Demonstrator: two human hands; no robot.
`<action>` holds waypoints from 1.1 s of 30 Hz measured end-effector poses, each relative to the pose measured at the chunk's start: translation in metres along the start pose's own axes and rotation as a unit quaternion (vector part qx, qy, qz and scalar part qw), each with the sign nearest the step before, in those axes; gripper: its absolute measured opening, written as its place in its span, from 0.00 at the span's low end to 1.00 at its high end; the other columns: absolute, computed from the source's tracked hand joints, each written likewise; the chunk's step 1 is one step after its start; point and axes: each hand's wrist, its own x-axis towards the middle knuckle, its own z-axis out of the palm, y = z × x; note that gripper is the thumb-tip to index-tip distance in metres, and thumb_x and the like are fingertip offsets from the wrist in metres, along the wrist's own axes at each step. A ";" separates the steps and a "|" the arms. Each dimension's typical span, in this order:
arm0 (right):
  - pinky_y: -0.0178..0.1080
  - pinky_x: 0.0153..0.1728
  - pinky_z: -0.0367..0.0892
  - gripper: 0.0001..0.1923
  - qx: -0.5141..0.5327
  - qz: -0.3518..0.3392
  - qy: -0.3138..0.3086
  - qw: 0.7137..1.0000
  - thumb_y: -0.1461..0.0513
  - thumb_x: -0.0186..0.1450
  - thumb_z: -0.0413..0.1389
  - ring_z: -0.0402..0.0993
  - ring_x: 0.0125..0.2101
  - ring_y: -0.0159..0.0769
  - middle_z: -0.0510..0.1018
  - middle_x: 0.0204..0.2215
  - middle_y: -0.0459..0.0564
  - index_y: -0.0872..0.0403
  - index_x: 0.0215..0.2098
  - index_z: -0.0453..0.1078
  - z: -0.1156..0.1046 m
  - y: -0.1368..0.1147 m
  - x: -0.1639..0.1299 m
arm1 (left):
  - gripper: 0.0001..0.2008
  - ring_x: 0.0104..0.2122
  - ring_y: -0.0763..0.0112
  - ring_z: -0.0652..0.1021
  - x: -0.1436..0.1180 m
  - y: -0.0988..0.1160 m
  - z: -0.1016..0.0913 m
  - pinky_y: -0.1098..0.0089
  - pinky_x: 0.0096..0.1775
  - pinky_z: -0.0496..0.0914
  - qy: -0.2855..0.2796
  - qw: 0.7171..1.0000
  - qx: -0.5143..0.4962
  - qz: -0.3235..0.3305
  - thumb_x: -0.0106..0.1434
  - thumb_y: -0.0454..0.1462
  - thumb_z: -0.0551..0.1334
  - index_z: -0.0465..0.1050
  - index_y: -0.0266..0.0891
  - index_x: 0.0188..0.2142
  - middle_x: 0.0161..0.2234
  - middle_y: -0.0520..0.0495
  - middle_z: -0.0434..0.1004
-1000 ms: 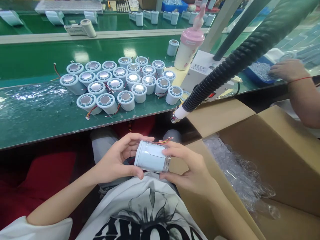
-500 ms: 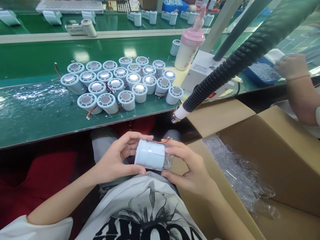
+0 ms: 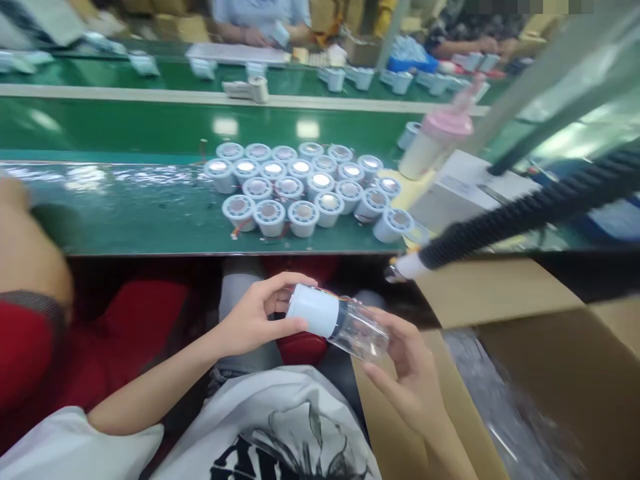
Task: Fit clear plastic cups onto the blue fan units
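Over my lap, my left hand [image 3: 253, 319] grips a pale blue cylindrical part [image 3: 314, 310] by its left end. A clear plastic sleeve [image 3: 361, 329] covers the part's right end and sticks out to the right. My right hand [image 3: 407, 363] cups that sleeve from below with its fingers. Thin coloured wires show at the part's top edge. A cluster of several matching pale blue cylinders [image 3: 310, 190] with shiny round tops stands on the green bench [image 3: 140, 210] ahead.
A black corrugated hose with a white nozzle [image 3: 500, 227] crosses in from the right. An open cardboard box [image 3: 550, 347] with clear plastic inside sits at my right. A pink-lidded bottle [image 3: 435, 143] and a white unit [image 3: 455, 193] stand on the bench. Another person's red-sleeved arm [image 3: 27, 293] is at the left.
The view swung left and up. The clear sleeve has slid off to the right, baring most of the blue part. A red-sleeved arm has come into view at the left.
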 end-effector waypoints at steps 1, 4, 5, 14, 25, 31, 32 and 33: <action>0.43 0.46 0.71 0.23 0.024 0.016 0.008 1.000 0.65 0.60 0.57 0.69 0.50 0.43 0.67 0.52 0.54 0.46 0.53 0.59 0.000 0.006 -0.002 | 0.22 0.43 0.65 0.75 -0.008 -0.002 -0.007 0.69 0.43 0.72 0.050 0.998 -0.005 0.026 0.54 0.34 0.67 0.67 0.42 0.48 0.47 0.43 0.71; 0.45 0.41 0.72 0.19 0.110 0.067 -0.012 0.992 0.59 0.63 0.53 0.73 0.44 0.44 0.67 0.52 0.55 0.45 0.53 0.59 0.002 0.021 -0.002 | 0.19 0.40 0.70 0.75 -0.045 -0.004 -0.023 0.75 0.40 0.72 0.214 0.970 0.003 0.119 0.54 0.35 0.66 0.68 0.43 0.45 0.44 0.46 0.73; 0.46 0.40 0.72 0.19 0.121 0.074 -0.039 0.989 0.56 0.64 0.51 0.73 0.44 0.46 0.67 0.51 0.55 0.45 0.53 0.59 0.005 0.022 0.002 | 0.19 0.40 0.71 0.75 -0.059 -0.003 -0.025 0.76 0.40 0.71 0.263 0.954 0.017 0.144 0.54 0.34 0.66 0.68 0.43 0.45 0.44 0.47 0.73; 0.38 0.45 0.65 0.19 -0.065 -0.168 -0.393 0.902 0.56 0.66 0.43 0.66 0.49 0.42 0.63 0.53 0.53 0.47 0.53 0.63 0.084 -0.045 0.050 | 0.26 0.46 0.66 0.73 -0.149 0.014 0.015 0.75 0.41 0.71 0.424 0.860 0.184 0.218 0.48 0.30 0.68 0.66 0.44 0.47 0.46 0.45 0.67; 0.35 0.38 0.60 0.07 -0.080 -0.080 -0.368 0.923 0.59 0.63 0.54 0.67 0.37 0.34 0.71 0.37 0.47 0.51 0.33 0.72 0.144 -0.075 0.040 | 0.27 0.43 0.63 0.74 -0.185 -0.015 0.006 0.66 0.41 0.72 0.398 0.836 0.301 0.227 0.46 0.30 0.69 0.66 0.42 0.47 0.47 0.42 0.68; 0.36 0.38 0.60 0.10 -0.052 -0.048 -0.417 0.906 0.63 0.63 0.53 0.67 0.35 0.33 0.73 0.37 0.46 0.53 0.24 0.71 0.152 -0.073 0.037 | 0.27 0.43 0.63 0.74 -0.197 -0.025 0.008 0.65 0.43 0.71 0.380 0.841 0.320 0.213 0.46 0.30 0.70 0.67 0.42 0.46 0.47 0.42 0.69; 0.36 0.38 0.60 0.10 -0.043 -0.037 -0.423 0.904 0.63 0.63 0.52 0.67 0.35 0.33 0.73 0.36 0.46 0.53 0.24 0.71 0.153 -0.073 0.037 | 0.27 0.44 0.63 0.74 -0.198 -0.026 0.009 0.65 0.43 0.71 0.382 0.845 0.312 0.208 0.46 0.30 0.70 0.67 0.43 0.46 0.47 0.42 0.69; 0.36 0.38 0.60 0.11 -0.034 -0.028 -0.428 0.903 0.64 0.63 0.52 0.68 0.35 0.33 0.73 0.36 0.46 0.53 0.24 0.71 0.154 -0.072 0.036 | 0.27 0.44 0.63 0.74 -0.200 -0.027 0.009 0.65 0.42 0.72 0.383 0.850 0.298 0.203 0.46 0.30 0.70 0.67 0.43 0.46 0.47 0.43 0.69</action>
